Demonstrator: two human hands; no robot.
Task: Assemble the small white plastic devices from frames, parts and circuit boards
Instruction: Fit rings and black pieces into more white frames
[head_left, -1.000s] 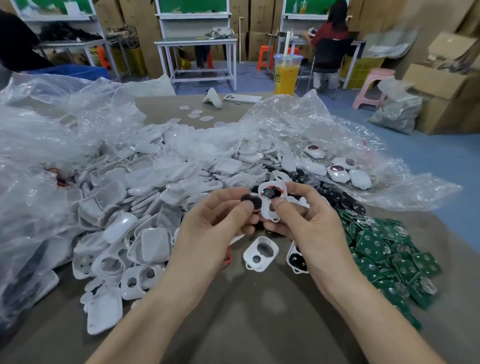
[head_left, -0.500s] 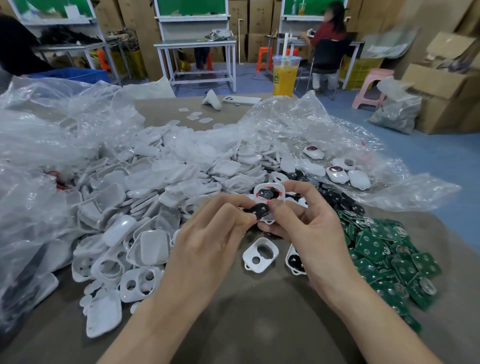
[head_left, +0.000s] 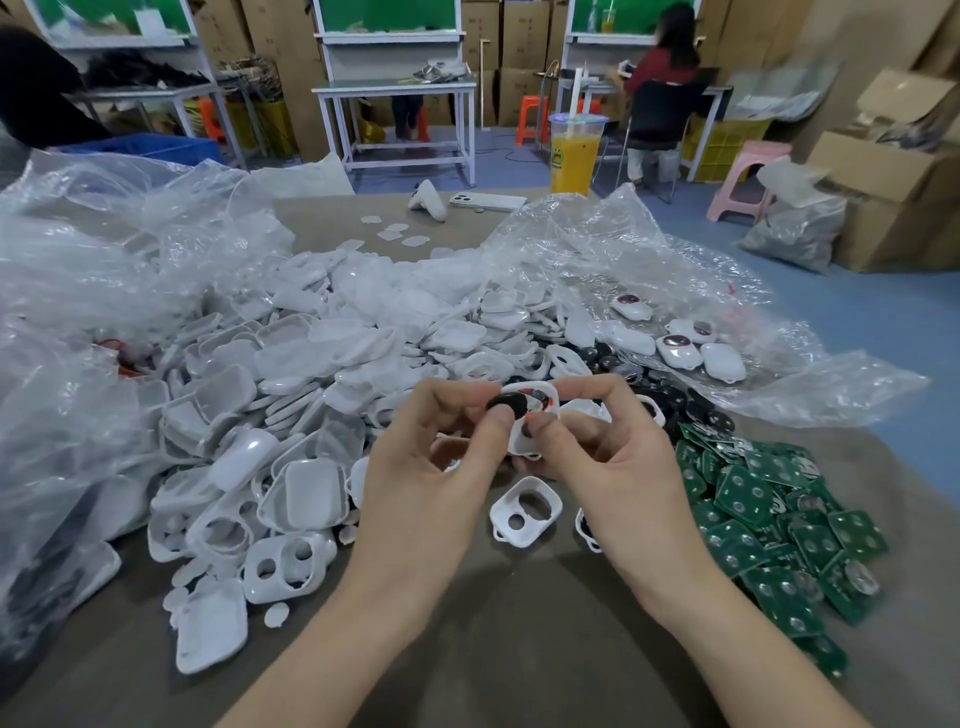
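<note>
My right hand (head_left: 613, 457) grips a white plastic frame (head_left: 535, 415) above the table, thumb on its lower part. My left hand (head_left: 431, 467) pinches a small black round part (head_left: 506, 404) and holds it against the frame's front. A second empty white frame (head_left: 524, 512) lies on the table just below my hands. A large heap of white shells and frames (head_left: 291, 415) spreads to the left. Green circuit boards (head_left: 769, 514) are piled at the right. Black round parts (head_left: 675, 400) lie behind my right hand.
Clear plastic bags (head_left: 78, 291) bulge at the left and back right (head_left: 649, 270). Several finished white devices (head_left: 680, 348) rest on the right bag. A cup of orange drink (head_left: 574, 156) and a phone (head_left: 485, 201) stand at the table's far edge. A person sits beyond.
My left hand has brought the black part from left of the frame onto its front. Both hands stay close together at about the same spot.
</note>
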